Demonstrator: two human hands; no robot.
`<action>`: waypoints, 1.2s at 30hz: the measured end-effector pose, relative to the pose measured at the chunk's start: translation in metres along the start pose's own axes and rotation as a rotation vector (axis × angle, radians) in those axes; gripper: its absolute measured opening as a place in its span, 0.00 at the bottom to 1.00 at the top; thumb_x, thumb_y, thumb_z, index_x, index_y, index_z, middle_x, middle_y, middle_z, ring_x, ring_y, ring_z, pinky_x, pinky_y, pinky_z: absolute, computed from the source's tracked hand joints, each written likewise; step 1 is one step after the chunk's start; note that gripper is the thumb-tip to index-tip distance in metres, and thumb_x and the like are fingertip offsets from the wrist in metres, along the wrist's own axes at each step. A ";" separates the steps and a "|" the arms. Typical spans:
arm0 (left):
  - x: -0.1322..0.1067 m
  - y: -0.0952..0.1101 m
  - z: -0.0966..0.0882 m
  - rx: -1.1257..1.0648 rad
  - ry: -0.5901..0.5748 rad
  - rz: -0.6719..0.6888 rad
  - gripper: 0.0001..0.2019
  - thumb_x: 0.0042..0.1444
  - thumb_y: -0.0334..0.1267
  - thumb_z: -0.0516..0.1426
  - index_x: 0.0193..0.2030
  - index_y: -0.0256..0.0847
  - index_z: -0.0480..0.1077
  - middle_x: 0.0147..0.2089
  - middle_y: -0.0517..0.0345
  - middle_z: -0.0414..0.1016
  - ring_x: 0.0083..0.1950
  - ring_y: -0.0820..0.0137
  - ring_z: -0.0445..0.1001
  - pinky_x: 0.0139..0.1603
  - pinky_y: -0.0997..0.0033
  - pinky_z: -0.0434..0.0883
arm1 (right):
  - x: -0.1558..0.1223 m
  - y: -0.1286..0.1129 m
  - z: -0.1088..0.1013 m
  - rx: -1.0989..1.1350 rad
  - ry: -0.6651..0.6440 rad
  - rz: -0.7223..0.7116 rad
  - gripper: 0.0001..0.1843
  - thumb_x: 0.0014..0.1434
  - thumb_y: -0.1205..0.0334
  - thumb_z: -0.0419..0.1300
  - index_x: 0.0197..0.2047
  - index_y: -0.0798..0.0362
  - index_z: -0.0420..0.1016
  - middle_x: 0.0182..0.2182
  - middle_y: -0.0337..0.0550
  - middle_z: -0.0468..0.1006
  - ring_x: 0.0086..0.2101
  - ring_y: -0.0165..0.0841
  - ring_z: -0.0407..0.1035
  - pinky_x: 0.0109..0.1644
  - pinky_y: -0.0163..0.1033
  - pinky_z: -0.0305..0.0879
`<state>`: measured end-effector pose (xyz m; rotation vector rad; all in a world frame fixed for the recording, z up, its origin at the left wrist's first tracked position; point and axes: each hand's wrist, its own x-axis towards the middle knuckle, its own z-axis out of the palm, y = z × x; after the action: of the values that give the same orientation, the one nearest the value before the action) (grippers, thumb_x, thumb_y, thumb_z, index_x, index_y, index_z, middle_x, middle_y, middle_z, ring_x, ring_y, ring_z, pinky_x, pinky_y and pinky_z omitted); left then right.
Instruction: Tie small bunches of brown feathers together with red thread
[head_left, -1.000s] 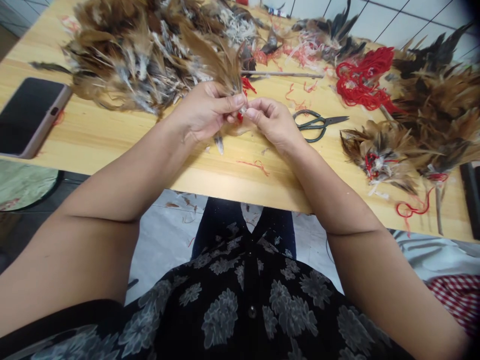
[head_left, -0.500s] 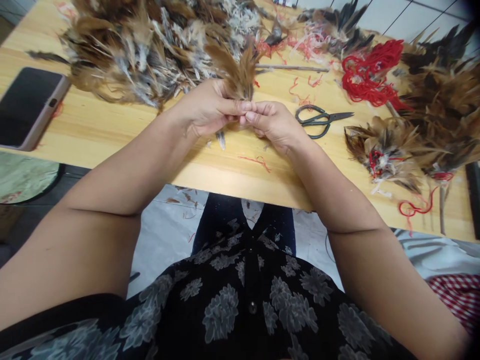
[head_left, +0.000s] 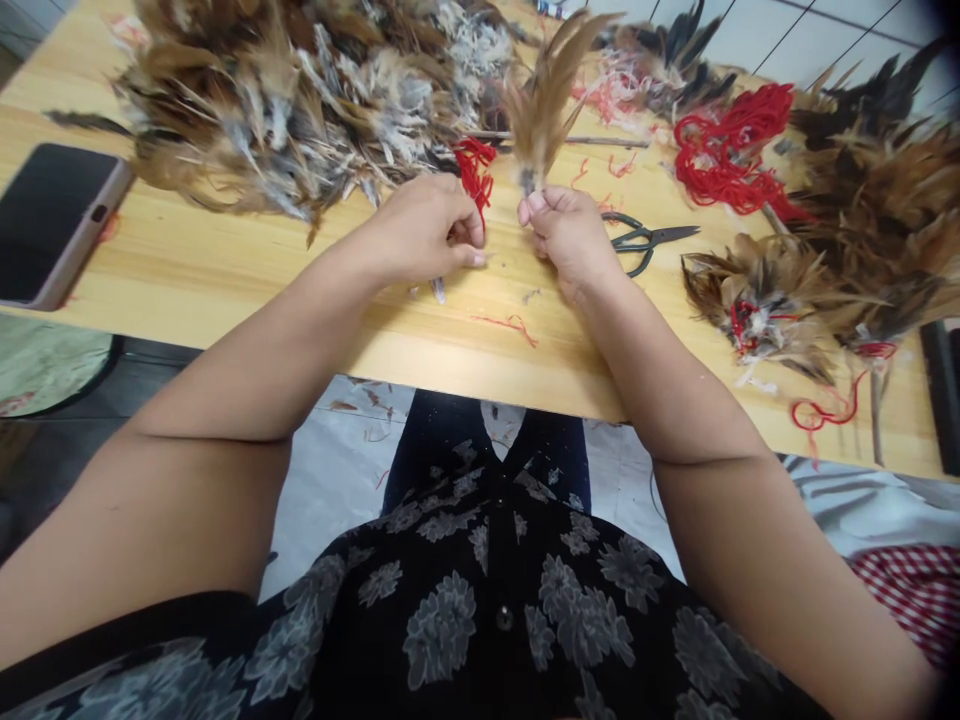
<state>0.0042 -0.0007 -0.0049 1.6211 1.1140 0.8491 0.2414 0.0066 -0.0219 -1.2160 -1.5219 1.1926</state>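
Note:
A small bunch of brown feathers [head_left: 546, 105] stands upright in my right hand [head_left: 574, 238], its quill ends pinched between thumb and fingers. Lower and to the left, just over the table, my left hand [head_left: 431, 228] has curled fingers with the thumb apart from them; I see nothing held there. A short bundle of red thread [head_left: 475, 172] lies just beyond its fingertips. Dark-handled scissors [head_left: 660, 237] rest at the right of my right hand, which partly covers one handle loop.
A large heap of feathers [head_left: 247, 110] spreads over the back left. A phone [head_left: 56, 215] lies at the left edge. Toward the right are a red thread skein [head_left: 731, 145], a tied feather cluster [head_left: 765, 295] and more brown feathers [head_left: 885, 210]. A thin stick [head_left: 600, 141] lies behind my hands.
My hands have come apart. The right has moved right with the feather bunch, while the left has let go and lowered slightly. The red thread bundle behind them now shows.

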 end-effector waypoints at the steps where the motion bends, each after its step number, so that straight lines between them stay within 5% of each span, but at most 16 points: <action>1: 0.001 -0.002 0.000 0.024 -0.027 0.024 0.19 0.47 0.19 0.80 0.29 0.48 0.83 0.36 0.52 0.74 0.62 0.42 0.82 0.63 0.56 0.79 | -0.002 -0.002 0.002 0.007 0.024 0.013 0.27 0.88 0.54 0.63 0.33 0.48 0.69 0.27 0.32 0.59 0.29 0.27 0.55 0.38 0.37 0.59; 5: -0.001 0.001 0.006 0.077 -0.041 0.125 0.17 0.53 0.23 0.77 0.29 0.51 0.82 0.36 0.51 0.74 0.65 0.42 0.79 0.71 0.55 0.77 | -0.006 -0.004 0.007 -0.003 0.094 0.098 0.25 0.86 0.58 0.65 0.32 0.50 0.75 0.26 0.33 0.59 0.30 0.29 0.57 0.39 0.36 0.61; 11: -0.011 0.014 0.016 -0.323 0.094 -0.016 0.17 0.57 0.24 0.74 0.33 0.55 0.80 0.36 0.55 0.80 0.77 0.46 0.76 0.71 0.62 0.75 | 0.001 0.024 0.005 -0.072 0.113 -0.058 0.23 0.84 0.53 0.65 0.34 0.50 0.81 0.25 0.33 0.63 0.31 0.31 0.65 0.45 0.37 0.75; 15: -0.001 -0.002 0.011 -0.157 0.088 0.123 0.13 0.58 0.30 0.76 0.34 0.57 0.82 0.38 0.53 0.81 0.75 0.45 0.74 0.74 0.62 0.74 | 0.000 0.028 0.006 -0.087 0.085 -0.064 0.21 0.82 0.52 0.69 0.35 0.50 0.83 0.26 0.33 0.70 0.32 0.32 0.67 0.49 0.39 0.79; 23: 0.017 -0.018 0.000 0.450 0.059 0.438 0.08 0.66 0.44 0.70 0.35 0.58 0.80 0.41 0.51 0.82 0.56 0.45 0.77 0.75 0.43 0.71 | -0.016 -0.015 0.008 -0.339 -0.088 0.116 0.19 0.84 0.58 0.65 0.39 0.54 0.85 0.30 0.36 0.77 0.36 0.33 0.71 0.56 0.41 0.73; 30: 0.022 -0.018 -0.002 0.543 0.062 0.491 0.13 0.67 0.48 0.73 0.34 0.60 0.76 0.36 0.52 0.78 0.55 0.44 0.73 0.78 0.39 0.75 | -0.018 -0.019 0.009 -0.356 -0.151 0.105 0.18 0.84 0.61 0.63 0.39 0.53 0.83 0.33 0.39 0.81 0.37 0.34 0.71 0.55 0.42 0.72; 36: 0.008 0.006 0.010 0.441 0.081 0.337 0.15 0.67 0.41 0.76 0.34 0.55 0.75 0.41 0.49 0.79 0.71 0.40 0.74 0.91 0.35 0.65 | -0.011 -0.003 0.010 -0.301 -0.168 0.024 0.15 0.81 0.61 0.66 0.37 0.49 0.78 0.32 0.38 0.77 0.37 0.35 0.68 0.56 0.45 0.76</action>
<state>0.0181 0.0027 -0.0017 2.2026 1.1576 0.9340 0.2329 -0.0065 -0.0218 -1.3578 -1.8679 1.1323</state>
